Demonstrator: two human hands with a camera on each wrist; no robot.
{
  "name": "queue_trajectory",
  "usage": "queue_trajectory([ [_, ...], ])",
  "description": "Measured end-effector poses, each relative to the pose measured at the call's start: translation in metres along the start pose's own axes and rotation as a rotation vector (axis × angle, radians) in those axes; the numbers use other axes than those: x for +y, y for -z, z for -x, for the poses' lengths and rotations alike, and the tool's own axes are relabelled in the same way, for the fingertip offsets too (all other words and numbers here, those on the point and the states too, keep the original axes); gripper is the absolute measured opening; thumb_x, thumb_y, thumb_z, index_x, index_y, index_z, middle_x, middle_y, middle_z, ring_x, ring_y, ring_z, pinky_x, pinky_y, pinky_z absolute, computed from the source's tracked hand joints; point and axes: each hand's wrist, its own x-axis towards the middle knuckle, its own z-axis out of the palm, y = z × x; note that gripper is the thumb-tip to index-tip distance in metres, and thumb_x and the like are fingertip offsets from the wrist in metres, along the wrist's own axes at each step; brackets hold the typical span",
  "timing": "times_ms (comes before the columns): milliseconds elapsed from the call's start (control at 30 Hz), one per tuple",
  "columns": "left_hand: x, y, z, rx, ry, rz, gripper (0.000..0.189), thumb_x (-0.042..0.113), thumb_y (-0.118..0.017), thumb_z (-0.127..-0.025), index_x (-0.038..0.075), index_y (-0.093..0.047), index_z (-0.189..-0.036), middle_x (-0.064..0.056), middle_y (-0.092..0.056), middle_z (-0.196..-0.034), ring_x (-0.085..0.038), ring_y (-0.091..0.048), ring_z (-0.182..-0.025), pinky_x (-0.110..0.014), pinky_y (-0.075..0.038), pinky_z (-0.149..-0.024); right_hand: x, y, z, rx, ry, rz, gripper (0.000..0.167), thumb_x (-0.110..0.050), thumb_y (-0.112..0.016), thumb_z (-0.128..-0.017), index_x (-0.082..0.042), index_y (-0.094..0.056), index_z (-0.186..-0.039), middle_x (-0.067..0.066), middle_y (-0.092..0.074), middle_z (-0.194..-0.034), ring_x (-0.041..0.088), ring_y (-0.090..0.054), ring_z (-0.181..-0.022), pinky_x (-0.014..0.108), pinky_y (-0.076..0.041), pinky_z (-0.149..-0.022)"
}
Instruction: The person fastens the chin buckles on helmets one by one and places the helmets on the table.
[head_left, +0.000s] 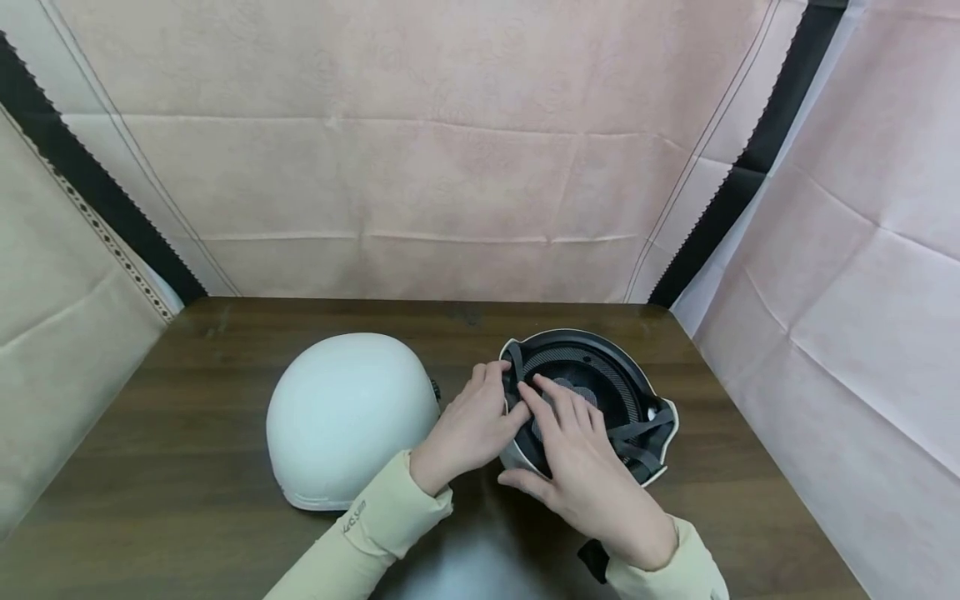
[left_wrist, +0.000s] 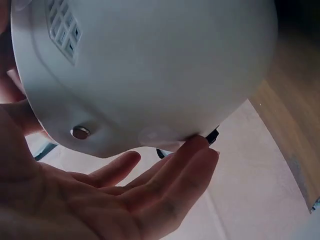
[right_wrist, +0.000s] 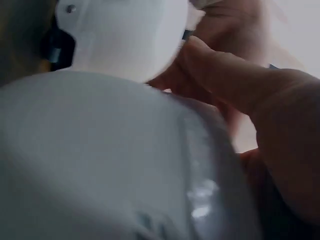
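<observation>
A white helmet with a black padded lining (head_left: 622, 379) lies with its hollow side up on the table, grey straps showing inside. My left hand (head_left: 472, 429) grips its left rim; in the left wrist view the fingers (left_wrist: 172, 182) reach under the white shell (left_wrist: 165, 75), near a rivet and a vent grille. Over the opening, my right hand (head_left: 581, 467) has its fingers extended into the hollow near my left thumb, its own thumb spread toward the near rim. A second white helmet (head_left: 348, 417) stands dome up, left of my left hand.
Both helmets are on a brown wooden table (head_left: 187, 467). Pale cloth walls (head_left: 450, 183) rise behind and at the sides, with black strips (head_left: 750, 158) at the corners. A bluish-white blur shows at the near edge; whether it is glare or an object is unclear.
</observation>
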Motion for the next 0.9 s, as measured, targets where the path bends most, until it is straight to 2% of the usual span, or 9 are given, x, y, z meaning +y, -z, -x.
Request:
queue_trajectory([
  [167,-0.003,-0.001,0.002,-0.013,0.0,0.013,0.062,0.038,-0.055,-0.095,0.005,-0.037,-0.145,-0.015,-0.042,-0.132,-0.025,-0.055,-0.089,-0.035,-0.047,-0.072,0.001,-0.009,-0.002,0.015,0.0,0.062,0.097,-0.057,-0.072,-0.08,-0.007,-0.03,-0.152,0.012,-0.028,-0.152,0.032,-0.027,-0.136,0.058,-0.023,-0.107],
  [400,-0.008,0.001,0.002,-0.039,-0.018,0.037,0.068,0.041,-0.057,-0.093,0.005,-0.035,-0.146,-0.016,-0.04,-0.136,-0.029,-0.054,-0.107,-0.043,-0.048,-0.086,0.001,-0.011,-0.005,0.021,-0.018,0.091,0.079,-0.044,-0.073,-0.084,-0.009,-0.039,-0.146,0.012,-0.034,-0.146,0.032,-0.032,-0.13,0.056,-0.024,-0.105],
  [600,-0.014,0.009,0.002,-0.133,-0.035,0.101,0.091,0.062,-0.06,-0.087,0.009,-0.025,-0.151,-0.013,-0.033,-0.147,-0.026,-0.049,-0.123,-0.045,-0.042,-0.099,0.004,-0.008,-0.009,0.077,-0.022,0.097,0.064,-0.036,-0.074,-0.084,-0.004,-0.05,-0.133,0.008,-0.053,-0.119,0.029,-0.044,-0.115,0.054,-0.023,-0.103],
  [733,-0.019,0.011,0.0,-0.159,-0.026,0.195,0.092,0.067,-0.056,-0.086,0.01,-0.022,-0.151,-0.011,-0.035,-0.145,-0.023,-0.048,-0.123,-0.044,-0.042,-0.098,0.006,-0.004,-0.011,0.088,-0.025,0.071,0.063,-0.032,-0.075,-0.084,-0.002,-0.05,-0.133,0.008,-0.057,-0.116,0.026,-0.048,-0.113,0.055,-0.02,-0.105],
  [833,-0.022,0.01,-0.002,-0.144,-0.031,0.271,0.086,0.062,-0.054,-0.091,0.007,-0.023,-0.149,-0.01,-0.042,-0.136,-0.022,-0.051,-0.118,-0.043,-0.045,-0.094,0.007,-0.003,-0.012,0.1,-0.022,0.039,0.066,-0.029,-0.073,-0.085,-0.005,-0.044,-0.14,0.008,-0.057,-0.12,0.024,-0.048,-0.113,0.054,-0.016,-0.107],
  [900,-0.024,0.009,-0.003,-0.136,-0.039,0.297,0.083,0.059,-0.053,-0.092,0.005,-0.024,-0.147,-0.009,-0.045,-0.131,-0.021,-0.053,-0.113,-0.042,-0.046,-0.092,0.008,-0.002,-0.012,0.115,-0.012,0.021,0.07,-0.027,-0.071,-0.086,-0.01,-0.039,-0.146,0.005,-0.057,-0.117,0.021,-0.048,-0.11,0.054,-0.015,-0.107],
])
